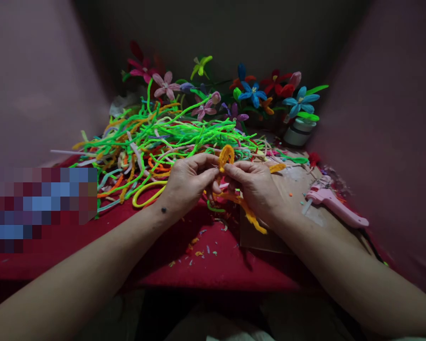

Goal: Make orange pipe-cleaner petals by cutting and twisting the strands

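Two bare hands meet above a red cloth point(152, 267), pinching an orange fuzzy stem point(227, 154) bent into an upright loop. The left hand point(191, 180) grips the loop's base from the left between thumb and fingers; the right hand point(253, 184) pinches the same spot from the right with thumb and forefinger. The close double hold probably steadies the small bend and lets the fingertips shape it, though they hide the join itself. A shaggy orange length point(251, 217) hangs below the right hand; whether it belongs to the loop cannot be told.

Just beyond the hands, a tangled heap of fuzzy stems point(199, 131), mostly bright green, crowds the far middle and left, perhaps kept there for easy reach but leaving little free room on that side. A yellow loop point(139, 195) lies at its near edge. On the right, a cardboard sheet point(264, 239) extends beneath the right forearm, likely shielding the cloth, with a pink glue gun point(341, 203) resting at its right. Colored scraps point(199, 253) litter the cloth nearer the wearer. At the far side, fuzzy flowers point(253, 94) stand near a pale jar point(300, 132).
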Available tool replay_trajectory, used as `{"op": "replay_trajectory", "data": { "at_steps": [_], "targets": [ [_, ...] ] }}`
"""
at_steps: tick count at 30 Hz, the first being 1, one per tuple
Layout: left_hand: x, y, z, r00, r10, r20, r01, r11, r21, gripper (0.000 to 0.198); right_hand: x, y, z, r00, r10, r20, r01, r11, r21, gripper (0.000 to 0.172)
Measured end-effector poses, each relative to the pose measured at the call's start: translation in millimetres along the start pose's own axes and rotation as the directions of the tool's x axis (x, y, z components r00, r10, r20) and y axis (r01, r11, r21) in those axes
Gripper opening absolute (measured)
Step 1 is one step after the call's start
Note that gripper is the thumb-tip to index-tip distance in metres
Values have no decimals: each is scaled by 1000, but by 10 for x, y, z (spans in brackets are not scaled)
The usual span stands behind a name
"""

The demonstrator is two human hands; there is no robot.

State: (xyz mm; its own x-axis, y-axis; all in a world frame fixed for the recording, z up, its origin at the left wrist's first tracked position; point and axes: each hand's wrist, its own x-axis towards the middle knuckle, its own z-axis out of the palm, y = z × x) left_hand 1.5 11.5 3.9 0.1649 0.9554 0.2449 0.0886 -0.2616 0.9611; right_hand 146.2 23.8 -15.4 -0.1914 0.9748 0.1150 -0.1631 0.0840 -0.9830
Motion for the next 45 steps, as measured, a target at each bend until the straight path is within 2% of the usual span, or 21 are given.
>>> {"op": "replay_trajectory", "data": {
  "at_steps": [2,5,9,11,16,20,23,25,27,31,33,36,38,41,45],
  "targets": [
    [3,22,-4,1000,-11,4,11,1000,-1,18,8,-12,-8,998,-56,-40,54,998,-43,25],
    [12,33,-4,999,-32,34,33,999,-22,18,-6,-32,-2,982,-158,-101,134,968,-210,24],
    [4,-6,15,998,-30,61,35,996,-86,16,-41,-27,22,923,-355,-150,253,852,-459,26],
    [-6,-27,23,997,-29,72,37,994,-107,16,-40,-10,20,913,-385,-133,274,823,-498,29],
    [12,-24,5,993,-59,107,70,992,-106,20,5,-5,-6,980,-197,-13,182,927,-326,29],
    [53,-30,-19,990,-73,121,74,997,-4,18,6,-55,-7,993,-104,61,113,979,-170,27],
    [62,-71,-37,989,-31,142,23,998,58,11,-10,-84,-4,994,-13,107,28,990,-136,30],
    [54,-98,-49,990,19,139,-41,987,158,8,-6,-88,-9,998,-29,51,36,989,-144,31],
    [42,-112,-58,987,85,133,-121,950,289,12,16,-79,-23,997,-79,10,79,994,-75,27],
    [42,-110,-74,970,189,153,-238,860,452,13,69,-38,-50,993,-43,106,32,993,110,23],
    [61,-98,-93,966,202,164,-257,838,481,14,73,-23,-46,995,-8,95,-5,990,139,21],
    [96,-71,-127,963,186,195,-265,786,558,15,51,-18,-20,1000,11,3,-11,983,183,21],
    [107,-58,-137,964,175,200,-262,744,615,16,34,-23,-3,1000,16,-19,-12,982,189,21],
    [86,-61,-121,972,157,174,-232,743,628,17,28,-35,0,999,37,-2,-35,981,191,21],
    [32,-87,-93,966,200,166,-260,741,619,17,60,-34,-23,994,85,75,-100,969,224,23]
  ]
}}
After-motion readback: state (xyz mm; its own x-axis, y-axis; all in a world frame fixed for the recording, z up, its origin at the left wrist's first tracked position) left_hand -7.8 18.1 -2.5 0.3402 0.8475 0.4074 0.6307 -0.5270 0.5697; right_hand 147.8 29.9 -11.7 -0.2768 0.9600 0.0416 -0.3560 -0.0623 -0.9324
